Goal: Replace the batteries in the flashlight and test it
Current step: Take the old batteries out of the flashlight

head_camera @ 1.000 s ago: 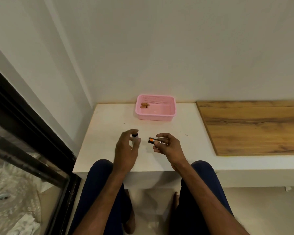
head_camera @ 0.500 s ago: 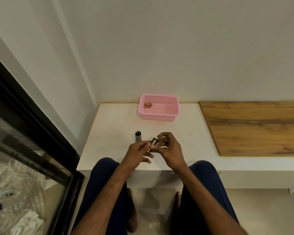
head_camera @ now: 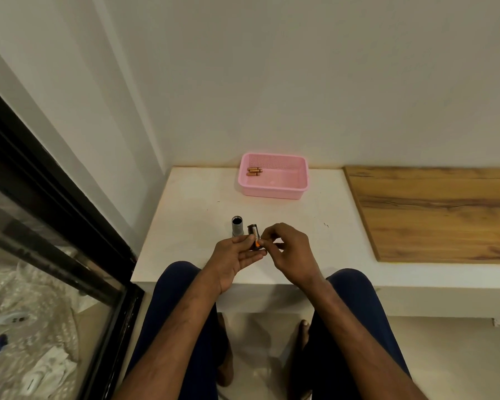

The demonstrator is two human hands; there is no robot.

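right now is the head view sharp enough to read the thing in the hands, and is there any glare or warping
Head view: dim, even light, no glare; the battery holder between the left hand and right hand is small and soft, its markings unreadable; wide-angle warping bends the window frame; batteries in the pink basket show only as copper blurs.

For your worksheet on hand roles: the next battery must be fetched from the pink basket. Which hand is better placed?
Right, probably. The left hand cradles the battery holder, while the right hand only pinches at it and sits nearer the pink basket.
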